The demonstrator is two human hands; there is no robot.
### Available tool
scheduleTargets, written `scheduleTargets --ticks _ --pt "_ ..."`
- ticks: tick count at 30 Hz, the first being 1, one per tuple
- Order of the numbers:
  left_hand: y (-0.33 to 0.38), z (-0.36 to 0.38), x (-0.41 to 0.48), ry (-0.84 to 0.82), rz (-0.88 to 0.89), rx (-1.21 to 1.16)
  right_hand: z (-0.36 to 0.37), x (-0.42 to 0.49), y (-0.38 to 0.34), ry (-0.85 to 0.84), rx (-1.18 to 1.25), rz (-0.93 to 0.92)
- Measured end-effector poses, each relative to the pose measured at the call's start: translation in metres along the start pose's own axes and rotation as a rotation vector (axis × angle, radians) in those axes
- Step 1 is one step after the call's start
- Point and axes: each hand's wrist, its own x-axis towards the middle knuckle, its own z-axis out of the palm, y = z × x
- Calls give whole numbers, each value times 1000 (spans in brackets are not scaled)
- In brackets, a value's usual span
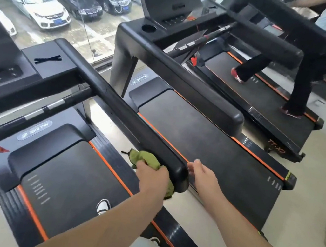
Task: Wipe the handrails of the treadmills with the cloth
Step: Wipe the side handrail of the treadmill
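**Wiping the near handrail end**

Forearms fill the near view. Left hand [153,178] is closed on the green cloth [149,160], pressed to the inner side of the black handrail [130,117] at its rounded end. Right hand [203,173] hovers beside the end cap, fingers loosely spread, holding nothing. Cloth is best wrapped around the cap, then drawn along the rail toward the console.

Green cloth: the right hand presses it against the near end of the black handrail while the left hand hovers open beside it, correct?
Hands are swapped. In the head view the left hand presses the green cloth against the handrail end; the right hand hovers open beside it.
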Motion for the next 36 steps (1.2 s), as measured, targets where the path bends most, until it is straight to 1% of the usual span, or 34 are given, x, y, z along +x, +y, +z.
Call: scheduleTargets --ticks 3,5,6,7,8,11,13,15,17,19,20,22,23,24,26,28,29,30,32,33,34,35,36 --pt "-9 1 -31 -243 -127 33 3 9 -9 43 -13 -43" --pt "-6 -6 -39 -381 -195 -42 5 19 -17 61 -63 -59" --pt "1 -12 -40 -410 -213 -112 6 24 -22 54 -78 -62" --pt "10 -21 -33 -397 -211 -177 7 29 -29 42 -82 -59" --pt "19 -29 -22 -332 -182 -214 10 33 -38 30 -78 -51" --pt "52 -59 17 -65 -27 -242 25 44 -65 -9 -93 -23" --pt "72 -73 42 11 96 -272 40 53 -83 -42 -134 -30" --pt "80 -72 62 9 141 -239 57 62 -98 -87 -189 -35" --pt "78 -60 68 -24 132 -78 78 72 -113 -138 -277 -45" --pt "68 -50 64 -64 65 96 99 83 -125 -166 -363 -53" --pt "62 -50 65 -129 63 140 109 89 -131 -174 -392 -61" --pt "69 -60 65 -294 120 128 126 101 -140 -186 -412 -64" --pt "76 -69 73 -323 126 98 133 109 -143 -183 -403 -52" --pt "89 -81 85 -292 116 93 139 116 -147 -173 -388 -36" --pt "128 -102 114 -177 173 38 150 130 -155 -137 -343 9" --pt "169 -123 142 -172 291 -110 158 140 -164 -136 -273 87" --pt "185 -131 158 -168 391 -92 163 142 -169 -155 -236 130" --pt "196 -138 178 -132 514 37 166 143 -172 -172 -214 165" --pt "205 -150 214 -19 752 535 168 145 -174 -175 -216 204" --pt "201 -151 228 20 897 743 168 145 -174 -166 -226 215" --pt "193 -149 239 10 1024 879 167 146 -172 -154 -233 225" --pt "184 -146 241 -41 1089 949 168 147 -171 -143 -239 234" --pt "175 -142 239 -90 1110 968 168 148 -171 -141 -252 241"
